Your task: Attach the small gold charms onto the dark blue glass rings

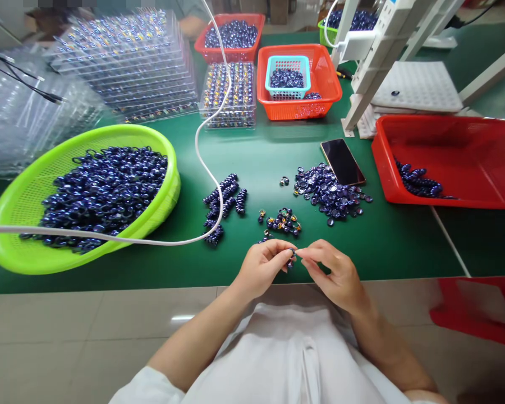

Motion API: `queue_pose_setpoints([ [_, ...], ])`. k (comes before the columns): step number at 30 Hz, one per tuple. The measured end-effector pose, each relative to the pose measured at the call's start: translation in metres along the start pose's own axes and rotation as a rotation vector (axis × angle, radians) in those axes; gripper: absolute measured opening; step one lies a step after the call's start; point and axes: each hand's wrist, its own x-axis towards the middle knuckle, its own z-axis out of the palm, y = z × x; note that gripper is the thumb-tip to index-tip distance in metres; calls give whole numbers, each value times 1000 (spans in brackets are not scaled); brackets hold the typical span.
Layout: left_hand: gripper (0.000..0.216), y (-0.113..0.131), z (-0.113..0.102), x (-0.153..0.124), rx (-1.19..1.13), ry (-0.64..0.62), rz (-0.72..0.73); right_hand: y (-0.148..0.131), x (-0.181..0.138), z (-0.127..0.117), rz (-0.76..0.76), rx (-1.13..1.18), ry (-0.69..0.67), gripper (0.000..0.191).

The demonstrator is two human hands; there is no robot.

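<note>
Close to the table's front edge, my left hand (261,266) pinches a small glossy dark-blue part (290,262) between thumb and fingers. The fingertips of my right hand (334,274) meet it from the other side, closed on a tiny bit too small to make out. Just beyond my hands lies a small cluster of dark-blue and gold pieces (284,221). Behind that cluster, to the right, spreads a pile of flat round dark-blue caps (332,191). Stacked rows of ring-like dark-blue parts (223,202) lie to the left.
A green basket (168,146) heaped with dark-blue rings stands left, crossed by a white cable (197,137). A phone (343,161) touches the cap pile. Red bins (467,163) stand right and an orange-red basket (273,109) behind. Clear trays (130,84) are stacked at the back left.
</note>
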Motion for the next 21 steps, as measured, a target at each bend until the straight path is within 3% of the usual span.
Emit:
queue_pose_setpoints([
  [4, 19, -1, 0, 2, -53, 35, -18, 2, 0, -1, -190, -124, -69, 44],
  [8, 19, -5, 1, 3, -118, 26, -34, -2, 4, -2, -287, -356, -55, 34],
  [16, 25, -14, -2, 6, -224, -14, -131, -2, 9, -4, -344, -477, -86, 28],
  [21, 28, -12, -4, 7, -320, -70, -216, -1, 9, -7, -368, -482, -169, 34],
])
